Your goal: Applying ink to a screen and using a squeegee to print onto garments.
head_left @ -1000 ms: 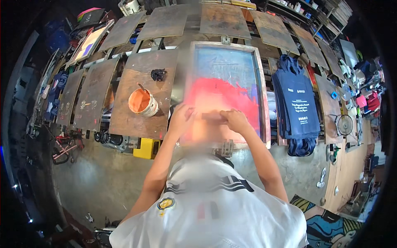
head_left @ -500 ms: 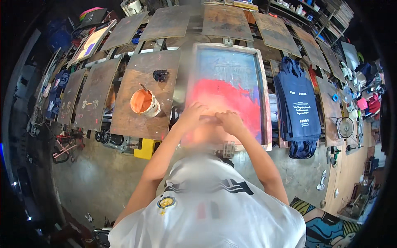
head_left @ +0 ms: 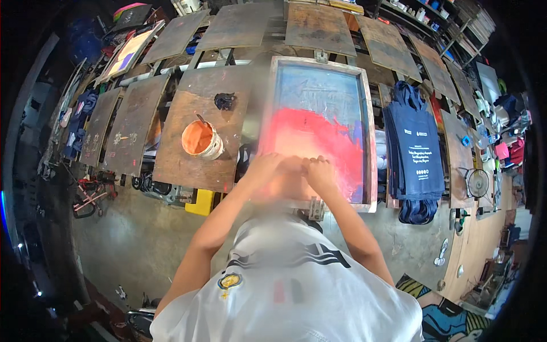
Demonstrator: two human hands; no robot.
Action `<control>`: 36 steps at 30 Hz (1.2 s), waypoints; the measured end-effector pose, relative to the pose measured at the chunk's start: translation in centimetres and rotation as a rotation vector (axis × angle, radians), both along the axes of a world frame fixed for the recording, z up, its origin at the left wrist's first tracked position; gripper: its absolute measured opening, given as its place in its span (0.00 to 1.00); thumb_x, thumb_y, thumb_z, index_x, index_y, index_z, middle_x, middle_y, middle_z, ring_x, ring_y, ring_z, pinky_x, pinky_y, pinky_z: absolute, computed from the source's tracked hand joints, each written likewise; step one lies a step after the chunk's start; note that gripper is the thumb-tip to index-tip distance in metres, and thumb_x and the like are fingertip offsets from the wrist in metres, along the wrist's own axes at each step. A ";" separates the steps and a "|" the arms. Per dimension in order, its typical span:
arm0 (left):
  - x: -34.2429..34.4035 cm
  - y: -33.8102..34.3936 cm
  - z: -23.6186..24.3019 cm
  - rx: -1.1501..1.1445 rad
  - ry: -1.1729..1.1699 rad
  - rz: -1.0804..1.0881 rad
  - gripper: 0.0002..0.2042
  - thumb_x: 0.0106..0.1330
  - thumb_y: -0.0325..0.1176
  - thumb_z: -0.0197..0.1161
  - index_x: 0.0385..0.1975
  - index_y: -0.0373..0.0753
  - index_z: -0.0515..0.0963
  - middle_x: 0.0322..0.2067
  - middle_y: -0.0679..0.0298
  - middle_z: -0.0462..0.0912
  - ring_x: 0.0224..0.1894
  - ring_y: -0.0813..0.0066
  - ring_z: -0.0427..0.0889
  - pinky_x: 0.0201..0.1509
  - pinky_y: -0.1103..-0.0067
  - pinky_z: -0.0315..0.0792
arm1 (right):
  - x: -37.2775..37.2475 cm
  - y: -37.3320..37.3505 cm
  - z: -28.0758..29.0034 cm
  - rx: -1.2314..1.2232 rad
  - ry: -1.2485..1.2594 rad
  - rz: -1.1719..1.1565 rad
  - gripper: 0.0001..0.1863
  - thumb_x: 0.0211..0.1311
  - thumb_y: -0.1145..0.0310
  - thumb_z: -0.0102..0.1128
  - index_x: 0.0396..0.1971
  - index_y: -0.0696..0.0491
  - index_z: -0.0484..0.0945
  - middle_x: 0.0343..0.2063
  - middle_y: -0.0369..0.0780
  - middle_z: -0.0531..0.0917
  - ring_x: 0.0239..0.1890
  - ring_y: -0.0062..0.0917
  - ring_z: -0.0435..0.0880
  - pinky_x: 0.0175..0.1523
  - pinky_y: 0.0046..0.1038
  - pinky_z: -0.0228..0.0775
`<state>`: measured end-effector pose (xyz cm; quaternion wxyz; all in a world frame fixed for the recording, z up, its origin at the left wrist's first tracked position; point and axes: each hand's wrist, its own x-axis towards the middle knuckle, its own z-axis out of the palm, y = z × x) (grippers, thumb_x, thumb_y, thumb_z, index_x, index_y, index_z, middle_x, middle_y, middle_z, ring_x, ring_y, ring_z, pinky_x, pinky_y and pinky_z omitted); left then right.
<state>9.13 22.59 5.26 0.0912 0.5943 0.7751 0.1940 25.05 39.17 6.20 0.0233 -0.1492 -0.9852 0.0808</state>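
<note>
Compared with a second ago, the two hands are closer together over the near part of a wooden-framed rectangular printing screen (head_left: 369, 148), which lies directly in front of the person. The left hand (head_left: 266, 166) has come inward toward the right hand (head_left: 319, 172), whose fingers are bent. A brownish bar (head_left: 293, 166) between them is smeared by blur; I cannot tell whether either hand grips it or only touches it. The pinkish-red ink (head_left: 339, 145) covers much the same area of the blue mesh (head_left: 319, 85) as before, and the surroundings sit slightly further right in view.

Left of the screen, a brown flat board (head_left: 179, 171) bears a white round bucket (head_left: 215, 149) of orange paint with a stick leaning in it, and a crumpled black clump (head_left: 224, 101). Right of it lies a stack of navy fabric bags (head_left: 416, 148). The screen's raised right side stands between the right hand and those bags. A hazy vertical band hides part of the screen's left edge.
</note>
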 end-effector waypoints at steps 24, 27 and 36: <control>5.7 -3.2 2.4 0.098 -0.185 0.191 0.18 0.60 0.38 0.69 0.45 0.40 0.70 0.43 0.54 0.78 0.48 0.47 0.79 0.46 0.60 0.74 | 3.3 -2.3 0.5 0.060 0.101 0.078 0.08 0.52 0.66 0.62 0.31 0.51 0.81 0.28 0.38 0.85 0.41 0.33 0.82 0.48 0.38 0.74; 3.5 -1.2 6.1 -0.046 -0.237 0.155 0.17 0.61 0.39 0.68 0.39 0.37 0.69 0.39 0.51 0.79 0.44 0.45 0.80 0.41 0.58 0.73 | 0.3 -0.1 2.1 -0.077 -0.203 -0.035 0.07 0.52 0.66 0.62 0.30 0.51 0.82 0.28 0.39 0.85 0.41 0.34 0.82 0.47 0.39 0.74; 4.9 -2.4 3.5 -0.067 -0.345 0.191 0.19 0.62 0.38 0.67 0.45 0.37 0.67 0.43 0.50 0.77 0.46 0.42 0.78 0.43 0.56 0.73 | 2.8 -2.8 0.4 0.167 0.039 0.022 0.07 0.46 0.70 0.63 0.27 0.48 0.85 0.29 0.39 0.85 0.39 0.34 0.82 0.44 0.37 0.76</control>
